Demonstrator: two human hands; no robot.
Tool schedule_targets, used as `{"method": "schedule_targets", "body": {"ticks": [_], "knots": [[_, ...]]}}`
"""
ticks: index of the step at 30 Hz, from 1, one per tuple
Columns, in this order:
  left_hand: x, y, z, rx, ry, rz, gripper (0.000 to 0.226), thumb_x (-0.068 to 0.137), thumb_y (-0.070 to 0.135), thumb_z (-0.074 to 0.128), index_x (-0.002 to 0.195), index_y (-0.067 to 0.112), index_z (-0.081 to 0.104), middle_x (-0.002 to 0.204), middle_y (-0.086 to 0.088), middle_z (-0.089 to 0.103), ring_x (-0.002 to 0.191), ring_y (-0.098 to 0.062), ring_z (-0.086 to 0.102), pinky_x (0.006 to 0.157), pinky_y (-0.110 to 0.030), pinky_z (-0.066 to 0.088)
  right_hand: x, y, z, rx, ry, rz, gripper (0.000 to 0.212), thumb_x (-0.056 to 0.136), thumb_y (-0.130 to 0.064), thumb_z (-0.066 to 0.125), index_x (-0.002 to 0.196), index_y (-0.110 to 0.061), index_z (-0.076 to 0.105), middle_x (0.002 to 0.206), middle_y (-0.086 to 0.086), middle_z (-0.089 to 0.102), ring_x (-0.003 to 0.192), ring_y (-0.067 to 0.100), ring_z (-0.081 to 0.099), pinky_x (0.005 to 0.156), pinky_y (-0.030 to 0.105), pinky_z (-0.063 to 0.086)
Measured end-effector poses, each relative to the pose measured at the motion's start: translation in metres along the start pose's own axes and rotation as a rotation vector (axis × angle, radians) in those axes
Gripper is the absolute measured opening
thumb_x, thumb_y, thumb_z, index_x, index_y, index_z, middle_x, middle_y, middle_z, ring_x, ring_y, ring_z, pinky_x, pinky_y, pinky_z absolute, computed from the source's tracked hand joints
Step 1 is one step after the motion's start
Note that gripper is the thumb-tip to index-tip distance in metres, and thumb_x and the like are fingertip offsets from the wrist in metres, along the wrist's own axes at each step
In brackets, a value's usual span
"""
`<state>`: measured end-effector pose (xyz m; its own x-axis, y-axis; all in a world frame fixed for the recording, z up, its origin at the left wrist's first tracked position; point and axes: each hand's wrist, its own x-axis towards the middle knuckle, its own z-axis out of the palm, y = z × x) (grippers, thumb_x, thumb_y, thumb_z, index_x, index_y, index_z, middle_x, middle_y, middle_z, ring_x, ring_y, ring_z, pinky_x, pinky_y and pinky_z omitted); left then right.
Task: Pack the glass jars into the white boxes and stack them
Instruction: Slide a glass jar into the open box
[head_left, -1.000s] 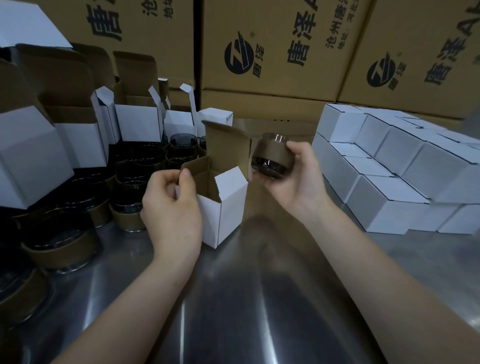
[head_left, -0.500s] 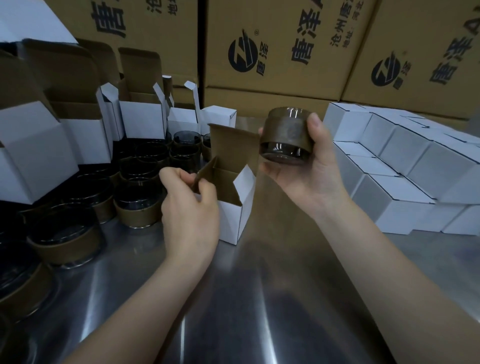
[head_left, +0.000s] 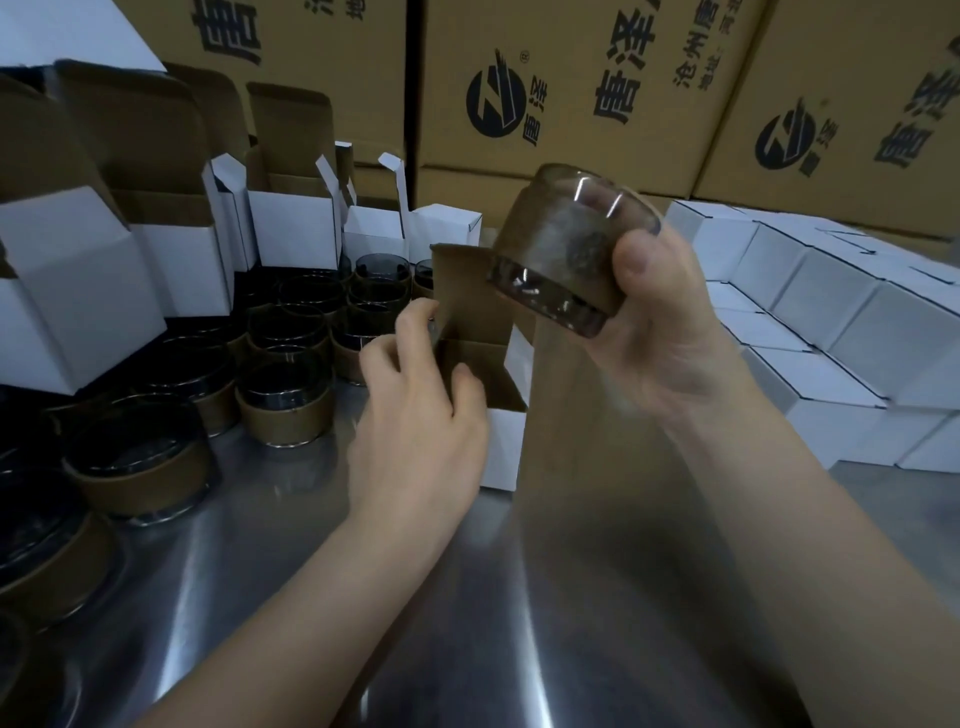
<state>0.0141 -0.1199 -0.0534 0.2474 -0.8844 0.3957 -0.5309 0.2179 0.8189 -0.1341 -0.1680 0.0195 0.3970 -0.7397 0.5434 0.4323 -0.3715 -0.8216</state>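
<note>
The right hand (head_left: 670, 338) grips a glass jar (head_left: 566, 254) wrapped in a brown paper sleeve, thumb on its near side and fingers curled round the far side. The jar is tilted in the air, just above and to the right of the open white box (head_left: 501, 447). The box stands on the steel worktop (head_left: 519, 623) with its brown-lined lid flap raised. The left hand (head_left: 415, 415) holds this box at its left side, fingers curled at the opening and thumb against the near wall. To the left, many sleeved jars (head_left: 285, 405) stand on the worktop in front of a row of empty boxes (head_left: 291, 228) with their lids up. To the right, closed white boxes (head_left: 831, 332) lie stacked in 2 layers. Large printed brown cartons (head_left: 571, 78) stand behind everything.
</note>
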Motion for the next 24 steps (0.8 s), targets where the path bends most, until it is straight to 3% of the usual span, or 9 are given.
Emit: {"method": "schedule_targets", "body": {"ticks": [3,5,8,11,13,17,21,24], "knots": [[0.001,-0.001,0.0,0.024,-0.009,0.025,0.036,0.094,0.034,0.047,0.126,0.044,0.032,0.126,0.009,0.034,0.082,-0.017,0.051,0.073,-0.039,0.041,-0.003,0.005,0.01,-0.234,0.068,-0.048,0.051,0.07,-0.026,0.075,0.118,-0.016,0.062,0.111,0.0,0.066,0.109,0.021,0.062,0.087,0.036,0.052],[0.003,-0.001,0.001,0.016,-0.025,0.05,0.034,0.092,0.031,0.05,0.123,0.039,0.039,0.133,0.004,0.036,0.092,-0.021,0.057,0.079,-0.043,0.047,-0.005,0.008,0.013,-0.335,0.057,-0.064,0.05,0.074,-0.026,0.071,0.122,-0.017,0.059,0.114,-0.004,0.065,0.112,0.016,0.061,0.09,0.032,0.05],[0.005,-0.004,0.005,-0.066,-0.037,0.08,0.036,0.09,0.024,0.056,0.123,0.037,0.048,0.132,0.004,0.039,0.09,0.003,0.052,0.089,-0.045,0.05,-0.006,0.013,0.013,-0.385,0.031,-0.056,0.056,0.078,-0.021,0.071,0.13,-0.013,0.053,0.121,-0.001,0.063,0.117,0.013,0.06,0.095,0.028,0.048],[0.01,-0.008,0.007,-0.121,-0.039,0.062,0.034,0.087,0.021,0.059,0.119,0.031,0.055,0.129,0.005,0.044,0.089,0.015,0.047,0.086,-0.031,0.047,-0.007,0.017,0.01,-0.395,0.024,-0.031,0.058,0.077,-0.019,0.073,0.131,-0.013,0.051,0.125,0.004,0.061,0.12,0.015,0.059,0.097,0.028,0.047],[0.013,-0.009,0.007,-0.184,-0.044,0.055,0.034,0.085,0.018,0.062,0.117,0.026,0.058,0.126,0.002,0.052,0.096,0.01,0.051,0.085,-0.025,0.046,-0.007,0.02,0.008,-0.425,0.016,-0.033,0.059,0.077,-0.015,0.075,0.13,-0.014,0.052,0.128,0.008,0.059,0.122,0.017,0.058,0.096,0.028,0.047],[0.016,-0.007,0.005,-0.409,-0.084,0.002,0.042,0.076,0.024,0.068,0.116,0.031,0.061,0.117,0.005,0.065,0.109,-0.008,0.062,0.094,-0.042,0.053,-0.008,0.027,0.008,-0.526,-0.011,-0.078,0.06,0.076,-0.004,0.077,0.13,-0.01,0.051,0.13,0.013,0.055,0.121,0.021,0.058,0.094,0.029,0.049],[0.019,-0.009,0.005,-0.522,-0.1,0.019,0.068,0.069,0.027,0.076,0.132,0.03,0.053,0.121,0.013,0.067,0.117,-0.008,0.061,0.1,-0.044,0.05,-0.009,0.029,0.008,-0.67,-0.024,-0.156,0.062,0.074,-0.002,0.079,0.129,-0.009,0.05,0.127,0.014,0.052,0.12,0.024,0.058,0.097,0.03,0.048],[0.022,-0.013,0.006,-0.547,-0.08,0.039,0.071,0.066,0.023,0.078,0.131,0.03,0.052,0.115,0.021,0.067,0.112,0.0,0.061,0.095,-0.031,0.051,-0.01,0.028,0.008,-0.791,-0.044,-0.225,0.062,0.073,-0.003,0.08,0.129,-0.001,0.052,0.122,0.011,0.054,0.118,0.025,0.057,0.098,0.03,0.048]]}}
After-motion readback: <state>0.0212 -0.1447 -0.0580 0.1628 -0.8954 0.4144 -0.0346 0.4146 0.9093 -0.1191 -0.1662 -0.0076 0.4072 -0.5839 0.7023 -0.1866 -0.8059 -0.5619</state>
